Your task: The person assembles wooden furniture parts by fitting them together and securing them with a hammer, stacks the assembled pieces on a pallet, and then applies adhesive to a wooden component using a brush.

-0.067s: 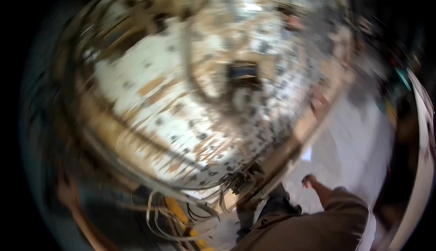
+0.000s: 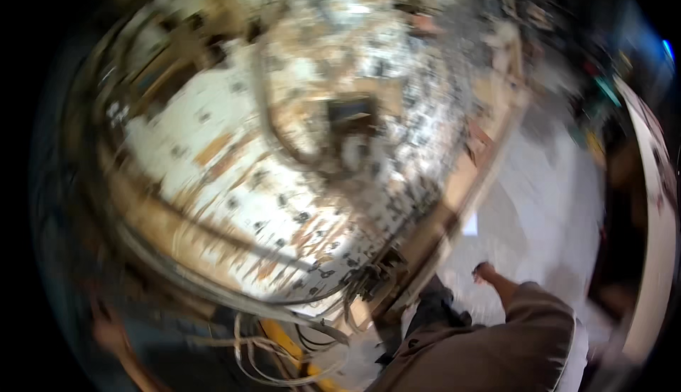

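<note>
My left hand hangs in the dim area at the lower left, outside the curved edge of the worn workbench. Its fingers are dark and smeared by motion, so their pose is unclear. On the other side of my body, my right hand is low over the grey floor, to the right of the bench. Its fingers are curled closed, with a small dark patch at them that I cannot make out. Neither hand visibly touches the workbench, whose white top is blotched with brown and black marks.
A dark box-like item sits mid-bench. Cable loops hang at the near edge by a yellow bar. Grey floor runs along the right, with a long pale board at the far right.
The view has shifted, so the bench and its clutter sit further left in the picture. Both hands stay in nearly the same places, with the right one still curled.
</note>
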Demonstrator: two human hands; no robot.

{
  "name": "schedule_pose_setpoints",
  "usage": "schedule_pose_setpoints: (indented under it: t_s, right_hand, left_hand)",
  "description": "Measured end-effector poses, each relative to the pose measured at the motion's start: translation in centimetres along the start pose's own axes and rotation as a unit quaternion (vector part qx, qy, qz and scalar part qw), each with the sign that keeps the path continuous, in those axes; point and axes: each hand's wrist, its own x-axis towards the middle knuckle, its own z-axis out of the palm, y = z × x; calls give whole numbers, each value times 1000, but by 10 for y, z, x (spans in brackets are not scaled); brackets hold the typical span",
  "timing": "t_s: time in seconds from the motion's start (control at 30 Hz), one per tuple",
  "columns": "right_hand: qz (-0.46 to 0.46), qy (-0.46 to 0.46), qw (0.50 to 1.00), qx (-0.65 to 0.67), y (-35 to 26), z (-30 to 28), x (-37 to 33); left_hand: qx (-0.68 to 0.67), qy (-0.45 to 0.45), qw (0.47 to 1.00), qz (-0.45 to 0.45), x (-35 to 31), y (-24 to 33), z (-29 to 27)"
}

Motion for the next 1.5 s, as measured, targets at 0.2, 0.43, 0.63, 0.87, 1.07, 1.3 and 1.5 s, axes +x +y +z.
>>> schedule_pose_setpoints:
  t_s: [0.2,0.43,0.63,0.87,1.07,1.3,1.5]
  right_hand:
    - [93,98,981,-138,153,113,-134]
    - [68,-24,997,22,84,188,-216]
    - [-52,93,989,102,35,197,-217]
    - [-18,84,992,92,39,196,-185]
    - [11,50,991,127,35,191,-187]
    - [-3,33,995,94,32,182,-182]
    - [15,58,991,122,35,187,-180]
  left_hand:
    - [-73,112,972,195,-20,63,-72]
    - [9,436,881,181,-17,76,-91]
    - [-14,546,821,164,-2,81,-94]
    - [11,526,830,182,24,79,-114]
    - [-30,512,833,206,19,84,-118]
    - [51,523,833,174,-2,92,-126]
    - [15,502,837,218,-3,69,-77]
